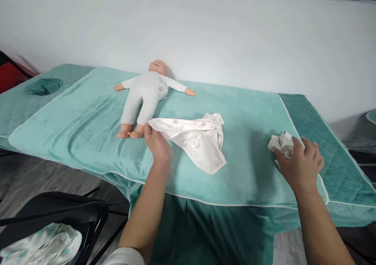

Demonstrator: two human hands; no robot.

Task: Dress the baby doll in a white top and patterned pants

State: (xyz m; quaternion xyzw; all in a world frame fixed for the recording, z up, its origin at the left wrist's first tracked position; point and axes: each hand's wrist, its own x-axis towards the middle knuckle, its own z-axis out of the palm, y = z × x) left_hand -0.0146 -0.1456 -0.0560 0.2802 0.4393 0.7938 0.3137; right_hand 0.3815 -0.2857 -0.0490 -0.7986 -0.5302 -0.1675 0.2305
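Pinched by the left hand point(158, 145), centre, is a white garment point(199, 139); crumpled cloth point(282, 141), frame right, is part-covered by the right hand point(302, 165), grip unclear; straightening seems attempted; steady tension seems needed.

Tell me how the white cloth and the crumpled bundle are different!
The white cloth is partly spread out; the bundle is scrunched up. The white cloth looks bigger, the bundle smaller. The left hand pinches the white cloth; the right hand is at the bundle. Both are pale.
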